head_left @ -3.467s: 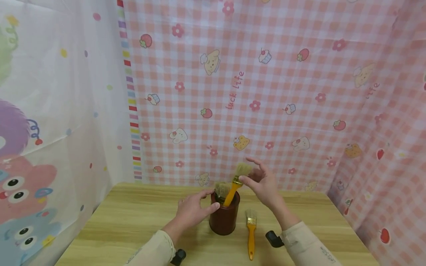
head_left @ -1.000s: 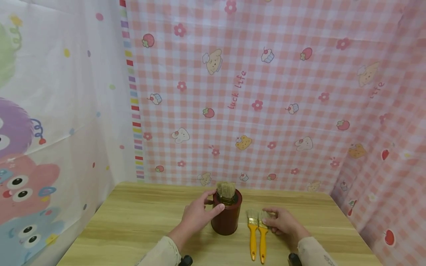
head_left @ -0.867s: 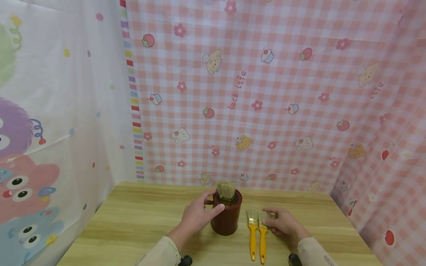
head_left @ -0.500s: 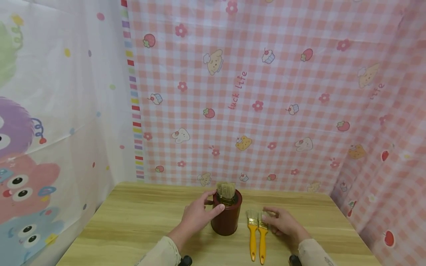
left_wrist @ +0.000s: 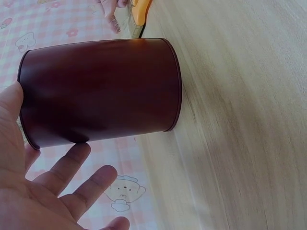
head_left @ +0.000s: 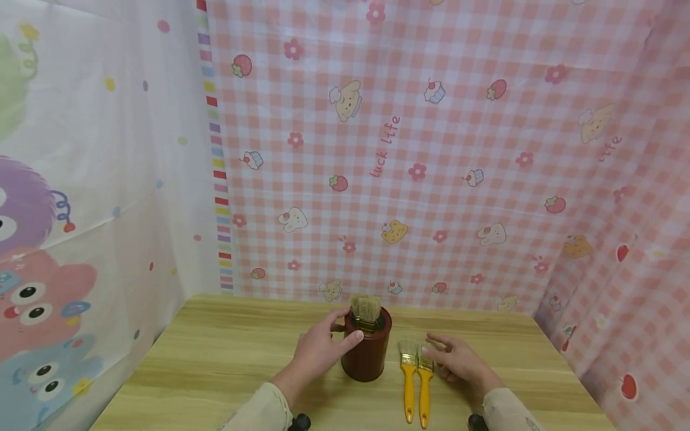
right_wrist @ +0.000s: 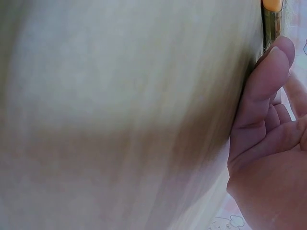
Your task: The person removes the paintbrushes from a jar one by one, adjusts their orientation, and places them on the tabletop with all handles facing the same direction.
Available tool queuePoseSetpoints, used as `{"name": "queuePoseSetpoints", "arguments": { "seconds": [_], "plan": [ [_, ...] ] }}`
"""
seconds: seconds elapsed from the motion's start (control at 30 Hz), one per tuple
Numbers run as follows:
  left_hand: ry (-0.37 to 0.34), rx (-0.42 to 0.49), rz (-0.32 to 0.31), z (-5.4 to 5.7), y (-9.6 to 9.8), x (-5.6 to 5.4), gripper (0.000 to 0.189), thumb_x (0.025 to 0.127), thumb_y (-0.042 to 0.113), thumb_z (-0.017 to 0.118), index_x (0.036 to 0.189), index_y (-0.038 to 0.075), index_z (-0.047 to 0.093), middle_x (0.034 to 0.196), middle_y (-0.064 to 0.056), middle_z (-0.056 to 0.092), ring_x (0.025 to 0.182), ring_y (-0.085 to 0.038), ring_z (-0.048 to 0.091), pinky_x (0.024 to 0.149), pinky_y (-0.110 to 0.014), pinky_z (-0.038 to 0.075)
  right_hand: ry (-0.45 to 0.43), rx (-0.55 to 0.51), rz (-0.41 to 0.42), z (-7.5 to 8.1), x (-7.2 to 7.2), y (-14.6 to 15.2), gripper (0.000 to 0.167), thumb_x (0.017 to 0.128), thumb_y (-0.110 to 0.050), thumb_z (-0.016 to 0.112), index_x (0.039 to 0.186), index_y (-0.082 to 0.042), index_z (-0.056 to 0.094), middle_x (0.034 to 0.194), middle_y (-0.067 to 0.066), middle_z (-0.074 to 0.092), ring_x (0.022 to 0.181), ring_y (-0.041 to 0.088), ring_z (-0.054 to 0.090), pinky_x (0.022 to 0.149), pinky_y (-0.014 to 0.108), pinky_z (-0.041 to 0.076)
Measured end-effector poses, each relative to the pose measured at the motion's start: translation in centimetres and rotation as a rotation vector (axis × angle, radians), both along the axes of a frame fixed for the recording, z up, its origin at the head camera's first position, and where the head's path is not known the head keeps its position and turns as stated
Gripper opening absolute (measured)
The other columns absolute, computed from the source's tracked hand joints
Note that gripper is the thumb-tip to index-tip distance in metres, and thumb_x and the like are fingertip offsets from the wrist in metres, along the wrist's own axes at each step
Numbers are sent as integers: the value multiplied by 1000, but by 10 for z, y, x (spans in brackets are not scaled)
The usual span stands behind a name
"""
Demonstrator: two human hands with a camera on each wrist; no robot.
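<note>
A dark red-brown cylindrical cup (head_left: 362, 359) stands upright on the table in the head view, with pale paintbrush bristles (head_left: 366, 307) showing above its rim. My left hand (head_left: 320, 344) holds the cup near the rim between thumb and fingers; in the left wrist view, two other fingers (left_wrist: 98, 179) stretch out below it. To the right of the cup lie two orange-handled paintbrushes, one on the left (head_left: 408, 383) and one on the right (head_left: 425, 389), side by side, bristles away from me. My right hand (head_left: 458, 361) rests at the right brush's bristles, thumb over them, index finger raised.
A light wood-grain table (head_left: 232, 359) carries everything. Behind it hangs a pink checked cloth (head_left: 458, 203), and a white cartoon-print cloth (head_left: 124, 179) hangs on the left. Black devices (head_left: 300, 422) sit at both wrists.
Earlier the right hand held one brush above the cup; that brush now lies right of the other on the table. Since then, the right thumb has shifted slightly along the bristles. The left hand stays put.
</note>
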State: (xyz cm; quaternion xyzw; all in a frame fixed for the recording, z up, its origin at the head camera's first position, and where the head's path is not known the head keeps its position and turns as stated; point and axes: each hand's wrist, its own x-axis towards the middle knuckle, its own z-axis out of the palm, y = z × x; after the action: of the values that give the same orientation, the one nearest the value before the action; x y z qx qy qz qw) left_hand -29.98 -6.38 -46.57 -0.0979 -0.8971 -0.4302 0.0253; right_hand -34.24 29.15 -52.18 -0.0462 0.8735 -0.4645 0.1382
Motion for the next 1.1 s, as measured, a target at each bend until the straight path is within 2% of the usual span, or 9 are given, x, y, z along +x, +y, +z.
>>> {"name": "queuePoseSetpoints", "arguments": {
  "seconds": [0.17,0.73,0.93,1.1],
  "plan": [
    [4,-1,-2,0,-1,0,70,99,66,66,157,29,53,143,-14,71,132,-37,67,113,-77,36,-3,-3,-1,-1,-1,-1,75,104,-46,70,163,-6,45,83,6,60,60,15,51,55,29,51],
    [4,16,9,2,-2,0,70,99,64,67,157,29,53,144,-14,70,132,-36,67,113,-78,36,21,20,-8,-1,-4,-3,76,103,-46,71,162,-7,45,84,8,62,62,17,55,56,31,53],
    [1,16,7,2,-1,2,71,99,65,67,157,28,53,143,-13,71,132,-37,67,113,-78,35,6,5,15,1,-1,-2,78,103,-45,72,164,-6,43,81,6,62,60,14,53,54,27,50],
    [-18,29,-1,1,0,3,71,98,66,67,158,29,52,145,-13,70,133,-39,66,113,-79,33,14,-41,6,7,1,-2,77,105,-41,70,165,-5,39,96,11,65,60,13,51,53,25,46]
  ]
}}
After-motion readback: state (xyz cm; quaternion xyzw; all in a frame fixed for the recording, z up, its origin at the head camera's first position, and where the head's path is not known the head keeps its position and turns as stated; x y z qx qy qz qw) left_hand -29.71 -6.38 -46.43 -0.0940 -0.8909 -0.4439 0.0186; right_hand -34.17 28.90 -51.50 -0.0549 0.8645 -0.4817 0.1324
